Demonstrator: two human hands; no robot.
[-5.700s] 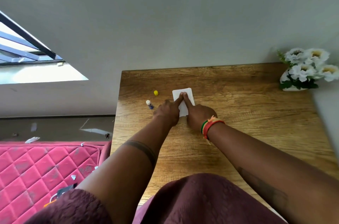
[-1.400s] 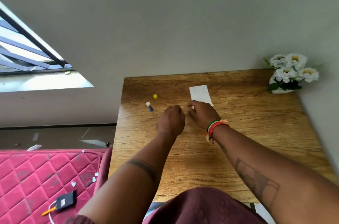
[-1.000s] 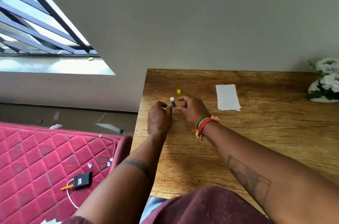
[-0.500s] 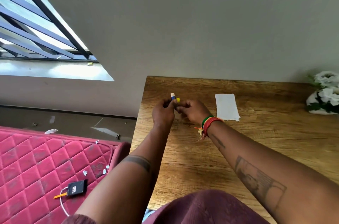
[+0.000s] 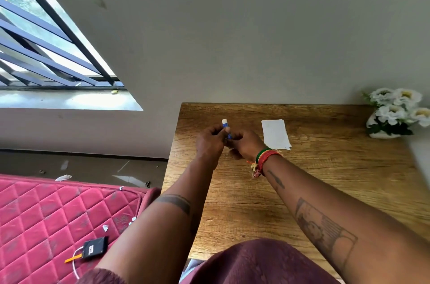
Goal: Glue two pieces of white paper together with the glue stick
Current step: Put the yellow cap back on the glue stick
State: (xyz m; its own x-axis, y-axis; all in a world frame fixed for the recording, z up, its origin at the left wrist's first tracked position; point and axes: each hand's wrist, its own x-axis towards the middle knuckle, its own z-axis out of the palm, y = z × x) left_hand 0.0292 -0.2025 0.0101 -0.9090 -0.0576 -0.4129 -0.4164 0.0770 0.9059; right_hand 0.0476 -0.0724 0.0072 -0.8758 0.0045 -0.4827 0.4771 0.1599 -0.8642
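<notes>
The glue stick [image 5: 226,129], white tip up, is pinched in the left hand's [image 5: 210,141] fingers, the right hand's [image 5: 245,144] fingers curled at its base, above the table [image 5: 325,167], paper [image 5: 275,134] lying at three o'clock.

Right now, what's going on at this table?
A person holds a blue glue stick upright over the wooden table, its pale tip uncapped. The left hand grips its barrel; the right hand meets it at the lower end, fingers curled. The white paper lies flat to the right, untouched. A flower pot stands at the far right corner.
</notes>
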